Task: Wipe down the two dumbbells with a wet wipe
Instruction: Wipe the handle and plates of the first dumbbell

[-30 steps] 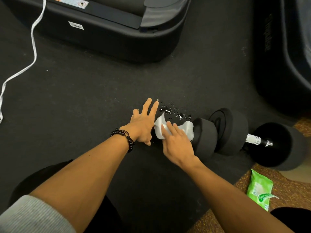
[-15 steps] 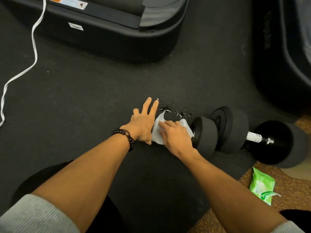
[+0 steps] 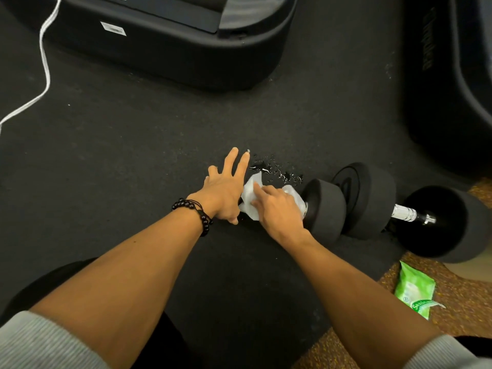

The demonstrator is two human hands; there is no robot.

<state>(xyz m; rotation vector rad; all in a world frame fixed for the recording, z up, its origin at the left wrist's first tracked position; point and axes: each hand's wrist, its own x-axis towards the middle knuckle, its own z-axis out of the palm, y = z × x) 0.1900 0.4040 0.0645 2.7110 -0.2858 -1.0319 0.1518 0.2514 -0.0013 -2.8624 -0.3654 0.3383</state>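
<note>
A: Which step is this?

B: Judging by the layout, the wiping of the first of the two dumbbells. The right hand (image 3: 279, 209) lies over the white wet wipe (image 3: 249, 194), its fingers bent down onto the cloth and pressing it over the bar of the near dumbbell (image 3: 326, 210), right beside that dumbbell's dark inner weight. Whether the fingers wrap fully round the bar underneath, I cannot tell

A: And the other hand?

B: The left hand (image 3: 226, 191), with a beaded bracelet (image 3: 197, 213) at the wrist, has its fingers spread and mostly straight, apparently steadying the hidden far end of that dumbbell; it grips nothing that I can see

A: Where is the second one?

B: The second dumbbell (image 3: 410, 213) lies on the black floor mat (image 3: 133, 145) just to the right, its nearer weight close against the first one's, its chrome bar bare. It looks untouched, as far as one can judge

A: So what next?

B: Probably the bar and both weights want covering, then the wipe moves over to the second dumbbell. The green wet-wipe pack (image 3: 415, 292) lies near on the speckled floor if a fresh sheet is wanted. Water droplets (image 3: 277, 173) sit on the mat just behind the wipe
</note>
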